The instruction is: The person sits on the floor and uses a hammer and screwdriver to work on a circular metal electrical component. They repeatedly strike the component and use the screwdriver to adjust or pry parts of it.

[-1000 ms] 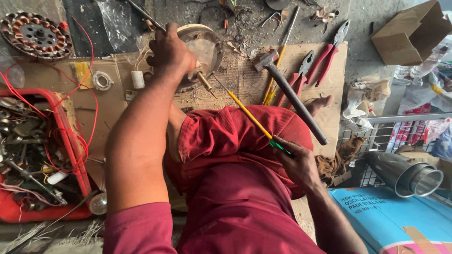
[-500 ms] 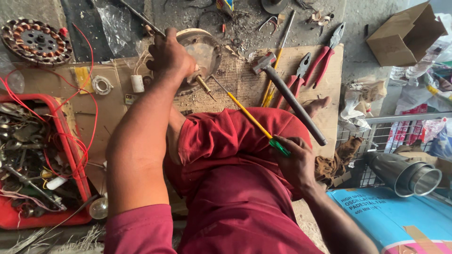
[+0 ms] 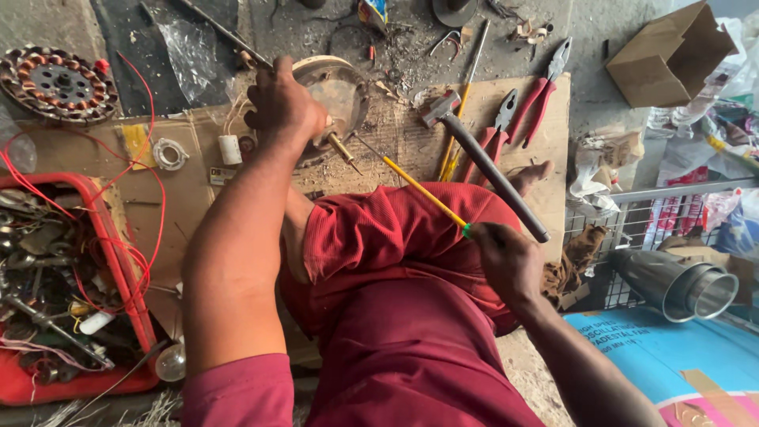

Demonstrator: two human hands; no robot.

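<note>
Flattened cardboard (image 3: 411, 142) covers the gritty floor where we sit cross-legged in red trousers. Our left hand (image 3: 285, 107) clamps down on a round motor housing (image 3: 340, 91) at the far middle, its brass shaft (image 3: 341, 149) poking out just below our grip. Our right hand (image 3: 506, 261), nearer and to the right, pinches the green end of a yellow screwdriver (image 3: 423, 192) whose tip reaches toward that shaft. Far right sits an open brown carton (image 3: 672, 55). Near right lies a blue printed box (image 3: 680, 364) with tan tape. A small yellow label (image 3: 138, 142) clings to the cardboard at left.
</note>
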